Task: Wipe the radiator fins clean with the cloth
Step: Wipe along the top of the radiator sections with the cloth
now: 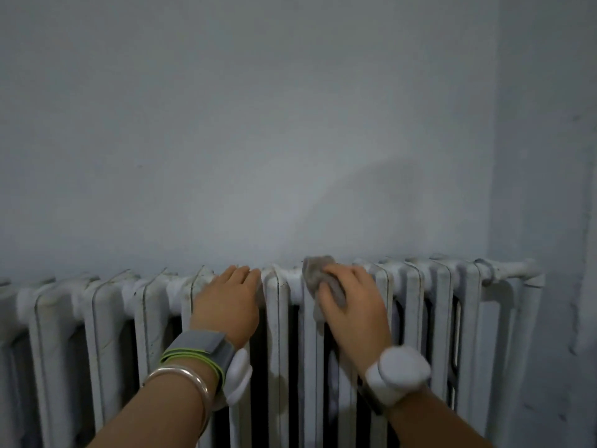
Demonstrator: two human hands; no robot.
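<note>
My right grip [352, 302] curls round the crumpled grey cloth [318, 273], pressing it onto the tops of the white cast-iron radiator fins [436, 286] beneath it, while my left grip [229, 299] rests flat-fingered just beside, so I should keep firm pressure and follow each fin downward.

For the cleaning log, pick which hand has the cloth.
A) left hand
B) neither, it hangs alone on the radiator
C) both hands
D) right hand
D: the right hand holds the grey cloth against the top of the radiator, while the left hand rests bare on the fins beside it.
</note>
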